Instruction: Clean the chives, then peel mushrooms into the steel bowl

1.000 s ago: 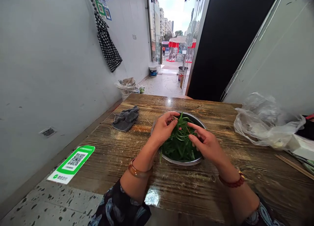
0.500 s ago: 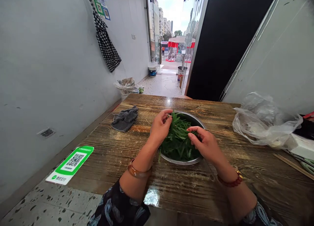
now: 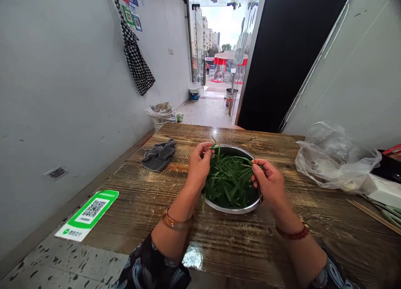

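A round metal bowl [image 3: 241, 211] full of long, flat green leaves [image 3: 230, 182] stands on the wooden table. Over its left rim, my left hand [image 3: 200, 159] pinches a green leaf whose tip sticks up past the fingers. At the right rim my right hand [image 3: 267, 178] is closed on thin leaf blades, one green and one yellowish, that stretch leftward over the bowl. One leaf hangs over the bowl's front left rim.
A dark grey cloth [image 3: 158, 154] lies left of the bowl on the table [image 3: 140, 214]. A green payment card [image 3: 87, 214] is at the left edge. Crumpled clear plastic bags [image 3: 335, 159] and thin sticks [image 3: 372, 214] lie at the right. Beyond the table are a bagged bin [image 3: 161, 112] and a glass doorway.
My hands have moved apart: the right went rightward to the rim, drawing leaf blades out of the pile, and the left shifted slightly left. The view has tilted slightly.
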A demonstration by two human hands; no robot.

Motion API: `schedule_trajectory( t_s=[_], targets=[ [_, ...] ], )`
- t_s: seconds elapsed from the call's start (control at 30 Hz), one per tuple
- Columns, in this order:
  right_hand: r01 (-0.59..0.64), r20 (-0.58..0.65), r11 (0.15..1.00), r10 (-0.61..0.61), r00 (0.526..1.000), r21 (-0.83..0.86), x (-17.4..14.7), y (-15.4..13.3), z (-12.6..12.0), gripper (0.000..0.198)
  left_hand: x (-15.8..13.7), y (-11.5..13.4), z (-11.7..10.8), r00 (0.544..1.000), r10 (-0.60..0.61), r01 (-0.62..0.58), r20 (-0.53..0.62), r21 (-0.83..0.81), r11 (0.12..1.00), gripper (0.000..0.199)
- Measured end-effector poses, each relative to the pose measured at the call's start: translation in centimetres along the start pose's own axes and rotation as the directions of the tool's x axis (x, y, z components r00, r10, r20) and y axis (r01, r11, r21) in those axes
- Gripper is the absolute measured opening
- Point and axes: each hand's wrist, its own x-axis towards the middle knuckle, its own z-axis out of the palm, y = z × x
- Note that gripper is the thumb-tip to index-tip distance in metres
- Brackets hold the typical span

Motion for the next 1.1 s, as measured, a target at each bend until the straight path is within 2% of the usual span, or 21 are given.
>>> schedule_trajectory(
  t_s=[0.07,0.2,0.33,0.43,0.5,0.57,0.67,0.73,0.83,0.93,1.0,1.03,1.1],
  targets=[
    [0.002,0.002,1.0,-0.002,1.0,0.013,-0.1,-0.1,0.1,0.032,-0.1,-0.1,0.0,0.994,0.106,-0.111,0.033,0.181,0.977,0.02],
    [0.012,0.014,1.0,-0.012,1.0,-0.002,-0.2,-0.4,0.2,0.032,-0.9,0.5,0.1,0.955,0.284,-0.287,0.082,0.485,0.826,0.027],
    [0.004,0.01,1.0,-0.004,1.0,-0.003,-0.1,-0.4,0.4,0.031,-1.6,1.1,0.3,0.932,0.319,-0.353,0.17,0.621,0.7,0.021],
    [-0.001,0.002,1.0,0.001,1.0,-0.003,-0.2,-0.3,0.3,0.03,-1.8,1.2,0.5,0.921,0.257,-0.389,0.294,0.637,0.665,0.021],
    [0.011,0.005,1.0,-0.011,1.0,-0.021,-0.2,-0.3,0.3,0.029,-1.8,1.3,0.6,0.903,0.215,-0.41,0.372,0.597,0.689,0.021],
    [0.043,0.031,0.997,-0.04,0.999,-0.069,-0.3,-0.3,0.2,0.028,-1.8,1.4,0.7,0.877,0.172,-0.404,0.448,0.496,0.768,0.023],
    [0.105,0.113,0.981,-0.087,0.99,-0.166,-0.5,-0.3,0.1,0.028,-1.7,1.6,0.7,0.826,0.086,-0.303,0.557,0.311,0.901,0.026],
    [0.136,0.17,0.968,-0.101,0.98,-0.211,-0.6,-0.4,0.0,0.029,-1.6,1.7,0.7,0.811,0.045,-0.217,0.583,0.227,0.949,0.028],
    [0.155,0.211,0.958,-0.104,0.972,-0.241,-0.7,-0.4,0.1,0.029,-1.5,1.6,0.6,0.831,0.02,-0.136,0.555,0.169,0.976,0.028],
    [0.13,0.145,0.963,-0.097,0.985,-0.238,-0.6,-0.4,0.2,0.03,-1.3,1.4,0.6,0.916,0.024,-0.103,0.4,0.176,0.979,0.022],
    [0.109,0.083,0.969,-0.092,0.992,-0.223,-0.6,-0.3,0.3,0.031,-1.3,1.4,0.6,0.947,0.025,-0.077,0.321,0.152,0.985,0.021],
    [0.102,0.059,0.971,-0.092,0.994,-0.216,-0.5,-0.3,0.3,0.031,-1.4,1.5,0.6,0.941,0.016,-0.064,0.339,0.132,0.989,0.022],
    [0.101,0.033,0.972,-0.096,0.995,-0.211,-0.5,-0.3,0.4,0.032,-1.5,1.6,0.6,0.883,-0.008,-0.051,0.47,0.113,0.992,0.026]
  ],
)
